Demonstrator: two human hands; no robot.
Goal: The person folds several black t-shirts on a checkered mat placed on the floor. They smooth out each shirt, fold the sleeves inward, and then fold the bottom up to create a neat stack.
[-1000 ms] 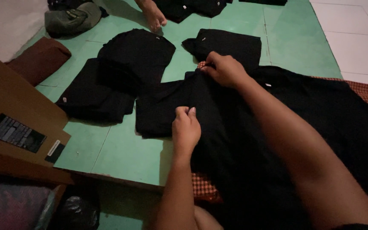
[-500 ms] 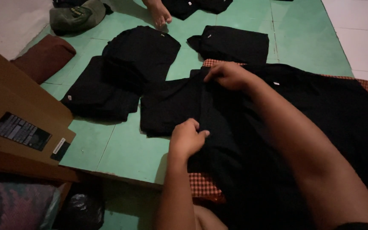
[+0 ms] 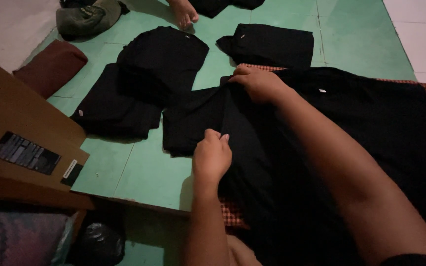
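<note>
A black shirt (image 3: 371, 128) lies spread over a green mat (image 3: 139, 167) and a checked cloth. My left hand (image 3: 212, 156) pinches the near edge of its folded side panel. My right hand (image 3: 258, 83) grips the far edge of the same fold, near the collar end. One sleeve (image 3: 191, 120) sticks out to the left between my hands. Both hands are closed on the fabric.
Folded black shirts lie in stacks (image 3: 144, 74) to the left and another (image 3: 272, 44) at the back. A brown cardboard box (image 3: 20, 143) stands at left, a maroon cushion (image 3: 50, 64) behind it. Another person's foot (image 3: 183, 12) rests at the top. White floor tiles lie at right.
My left hand has moved toward me and rightward, drawing the shirt's side fold over. My right hand stays at the far edge.
</note>
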